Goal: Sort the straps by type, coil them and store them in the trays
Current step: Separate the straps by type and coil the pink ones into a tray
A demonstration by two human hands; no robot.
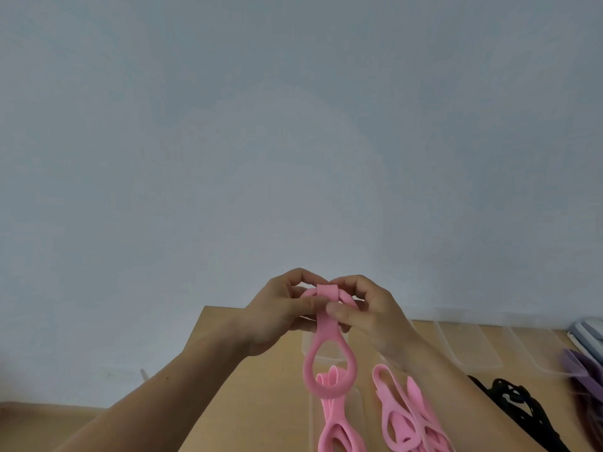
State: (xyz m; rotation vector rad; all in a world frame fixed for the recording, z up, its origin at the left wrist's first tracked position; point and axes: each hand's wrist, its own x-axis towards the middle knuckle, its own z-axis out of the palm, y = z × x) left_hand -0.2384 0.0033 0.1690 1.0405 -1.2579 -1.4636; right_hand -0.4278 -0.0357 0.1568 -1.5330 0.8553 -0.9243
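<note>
A pink silicone strap [329, 363] hangs in the air above the table, its big loop end dangling down. Both hands pinch its top end, which is folded over into a small coil. My left hand [280, 318] grips from the left and my right hand [368, 314] from the right, thumbs and fingers closed on the strap. Below, more pink straps [339, 429] lie in a clear tray [313, 409], and another bunch of pink straps [408, 415] lies just to the right. Black straps [522, 409] and purple straps [584, 373] lie farther right.
The wooden table [261, 402] ends at a corner near the wall behind my hands. Clear plastic trays [470, 347] stand along the back right. Grey-white items [587, 334] sit at the far right edge. A pale blue wall fills the upper view.
</note>
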